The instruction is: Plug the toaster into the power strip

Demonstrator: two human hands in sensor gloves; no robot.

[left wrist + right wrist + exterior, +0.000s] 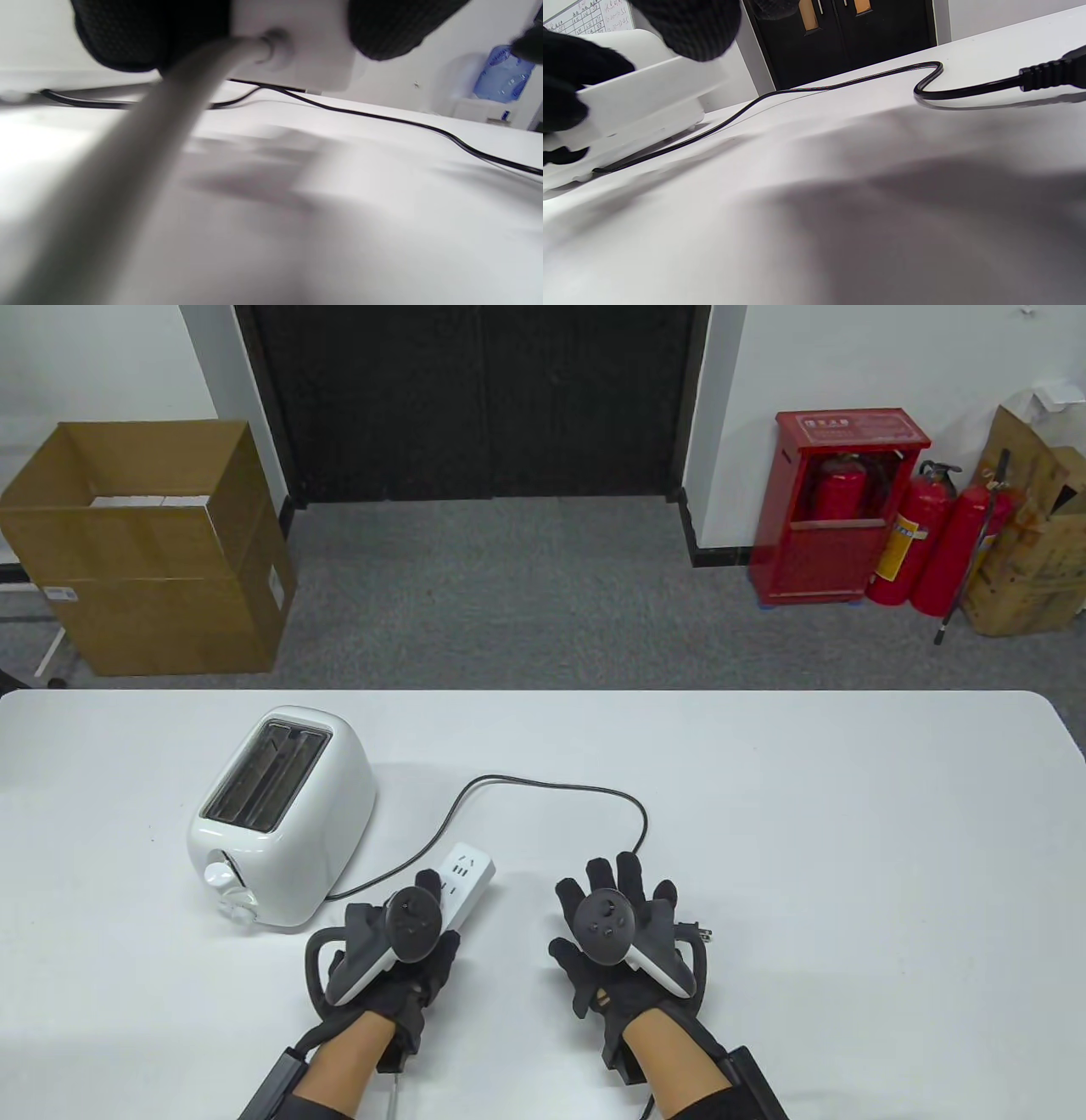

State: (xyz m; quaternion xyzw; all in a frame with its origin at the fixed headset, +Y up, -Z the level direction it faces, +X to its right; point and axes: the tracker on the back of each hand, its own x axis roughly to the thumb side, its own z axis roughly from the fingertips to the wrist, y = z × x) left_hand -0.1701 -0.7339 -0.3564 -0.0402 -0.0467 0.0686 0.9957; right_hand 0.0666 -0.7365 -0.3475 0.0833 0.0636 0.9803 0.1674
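A white two-slot toaster [280,814] stands on the white table [848,831] at the left. Its black cord [560,789] loops right and runs under my right hand [615,916]. The plug [701,934] lies on the table just right of that hand, prongs showing; it also shows in the right wrist view [1050,74], not held. My right hand's fingers are spread. My left hand [407,929] grips the near end of the white power strip [465,875]. In the left wrist view the fingers [144,34] wrap the strip [305,55].
The strip's own grey cable [169,127] runs back toward the table's front edge. On the floor beyond the table stand a cardboard box [144,551] at the left and a red extinguisher cabinet [836,509] with extinguishers at the right.
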